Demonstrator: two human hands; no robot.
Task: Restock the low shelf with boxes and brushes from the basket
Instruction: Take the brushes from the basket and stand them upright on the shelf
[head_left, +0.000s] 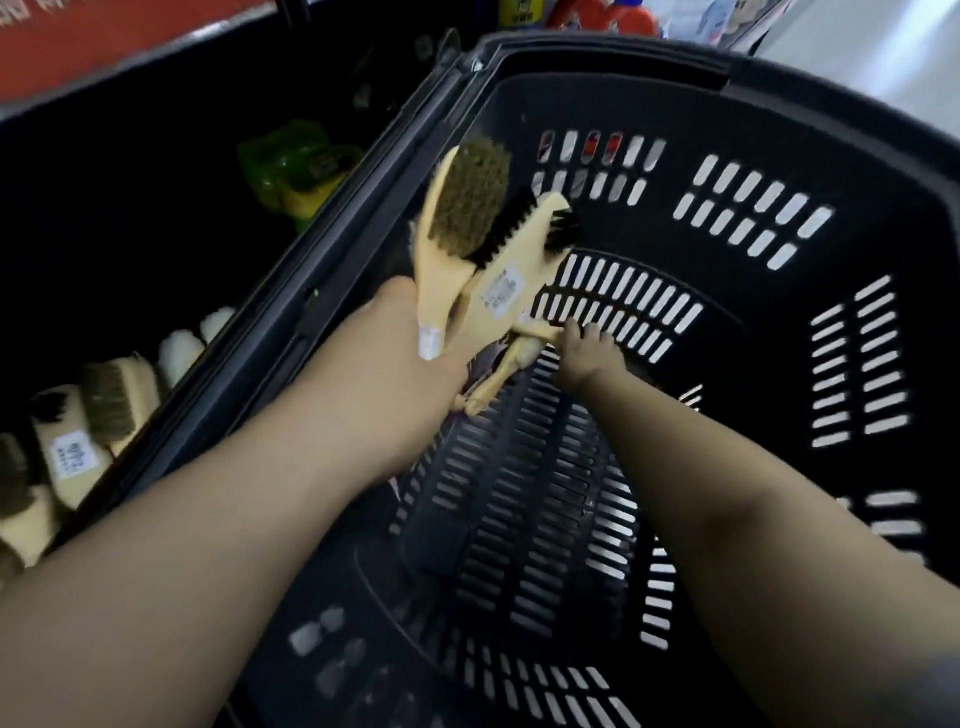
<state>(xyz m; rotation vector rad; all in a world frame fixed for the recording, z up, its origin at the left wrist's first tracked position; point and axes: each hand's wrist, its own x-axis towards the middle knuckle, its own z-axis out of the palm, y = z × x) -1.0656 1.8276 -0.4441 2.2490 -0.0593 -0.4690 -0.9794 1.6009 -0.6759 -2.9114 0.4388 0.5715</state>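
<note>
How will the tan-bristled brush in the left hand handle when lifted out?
The tan-bristled brush is probably rigid and light: a one-piece pale handle. Gripped by the left hand at the handle end, bunched with the black-bristled brush, it may pivot or slip against it.

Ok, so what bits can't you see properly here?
Head view:
- Left hand: fingers hidden behind the brushes it holds.
- Right hand: blurred; unclear whether it grips the pale handles beside it.
- Brush label: print too blurred to read.
- Shelf brushes: cut off by the left edge and the basket rim.
</note>
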